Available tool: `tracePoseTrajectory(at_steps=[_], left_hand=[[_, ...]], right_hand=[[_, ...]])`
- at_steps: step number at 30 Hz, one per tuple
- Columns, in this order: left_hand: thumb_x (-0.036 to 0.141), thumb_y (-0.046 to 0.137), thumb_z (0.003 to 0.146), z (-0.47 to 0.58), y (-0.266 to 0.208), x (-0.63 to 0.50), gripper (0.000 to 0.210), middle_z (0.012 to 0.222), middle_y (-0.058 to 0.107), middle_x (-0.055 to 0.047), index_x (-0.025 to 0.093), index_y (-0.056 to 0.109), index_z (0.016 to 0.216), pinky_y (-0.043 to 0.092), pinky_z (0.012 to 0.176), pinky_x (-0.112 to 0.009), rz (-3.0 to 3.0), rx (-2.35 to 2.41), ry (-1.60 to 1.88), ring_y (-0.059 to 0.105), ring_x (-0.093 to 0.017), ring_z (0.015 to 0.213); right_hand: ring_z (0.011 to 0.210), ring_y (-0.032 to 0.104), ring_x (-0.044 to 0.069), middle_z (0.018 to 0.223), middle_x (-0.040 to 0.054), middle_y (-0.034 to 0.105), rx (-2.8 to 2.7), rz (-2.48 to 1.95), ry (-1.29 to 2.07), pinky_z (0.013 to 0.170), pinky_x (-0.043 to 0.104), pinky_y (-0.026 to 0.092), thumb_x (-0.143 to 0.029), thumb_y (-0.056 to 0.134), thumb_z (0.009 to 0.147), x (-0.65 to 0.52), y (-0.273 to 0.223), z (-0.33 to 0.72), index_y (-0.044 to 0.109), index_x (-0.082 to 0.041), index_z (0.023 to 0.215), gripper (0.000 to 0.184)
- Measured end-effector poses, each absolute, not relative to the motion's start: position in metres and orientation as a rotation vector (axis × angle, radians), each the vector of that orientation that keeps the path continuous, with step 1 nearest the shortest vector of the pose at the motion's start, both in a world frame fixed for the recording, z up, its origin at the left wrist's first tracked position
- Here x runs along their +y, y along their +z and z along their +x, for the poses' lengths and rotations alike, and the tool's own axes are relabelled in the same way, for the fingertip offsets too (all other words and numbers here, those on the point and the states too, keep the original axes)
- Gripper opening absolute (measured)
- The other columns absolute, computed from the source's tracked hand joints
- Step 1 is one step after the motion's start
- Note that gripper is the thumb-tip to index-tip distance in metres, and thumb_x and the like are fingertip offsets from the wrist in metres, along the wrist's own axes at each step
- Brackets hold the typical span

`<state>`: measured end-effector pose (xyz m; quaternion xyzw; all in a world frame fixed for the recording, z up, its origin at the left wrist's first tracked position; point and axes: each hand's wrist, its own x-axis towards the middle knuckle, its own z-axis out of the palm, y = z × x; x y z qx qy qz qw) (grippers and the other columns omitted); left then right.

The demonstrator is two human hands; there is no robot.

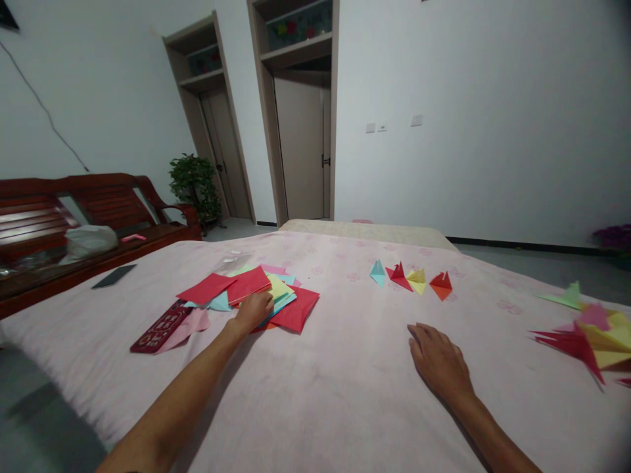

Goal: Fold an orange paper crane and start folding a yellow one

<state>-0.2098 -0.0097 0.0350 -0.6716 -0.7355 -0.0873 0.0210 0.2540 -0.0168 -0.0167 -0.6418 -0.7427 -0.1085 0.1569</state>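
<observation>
On the left side of the pink cloth lies a loose pile of square origami paper (298,309) in red, yellow, blue and pink. My left hand (255,310) is at this pile, its fingers curled closed at the edge of the yellow and blue sheets. How many sheets are in its grasp is hidden. My right hand (438,361) rests palm down on the cloth with its fingers stretched out and nothing in it. Beyond it stand several small folded paper cranes (399,276) in a row, light blue, red, yellow and orange-red.
More folded paper cranes (591,335) are heaped at the right edge. A dark red patterned envelope (160,328) lies left of the pile, and a phone (114,276) near the cloth's left edge. A wooden bench (98,203) stands beyond the left side.
</observation>
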Motion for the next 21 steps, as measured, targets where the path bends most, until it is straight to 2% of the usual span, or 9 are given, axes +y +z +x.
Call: tracePoseTrajectory(at_steps=[11,21], left_hand=[[0.027,0.045,0.09,-0.208,0.038,-0.006,0.026,0.086,0.072,-0.008,0.018,0.067,0.08,0.039,0.067,-0.027,-2.06,-2.336,-0.288,0.064,-0.021,0.078],[0.026,0.045,0.091,-0.204,0.037,0.001,0.025,0.096,0.073,-0.01,0.017,0.068,0.087,0.04,0.07,-0.027,-1.968,-2.426,-0.282,0.065,-0.022,0.087]], right_hand=[[0.121,0.052,0.026,0.133,0.0104,0.057,-2.115,-1.82,-0.302,0.096,0.042,0.04,-0.028,0.037,0.096,-0.017,-0.017,0.254,0.059,-0.021,0.125,0.038],[0.119,0.052,0.027,0.133,0.0109,0.057,-2.116,-1.799,-0.319,0.094,0.043,0.041,-0.029,0.036,0.096,-0.017,-0.019,0.255,0.058,-0.021,0.126,0.038]])
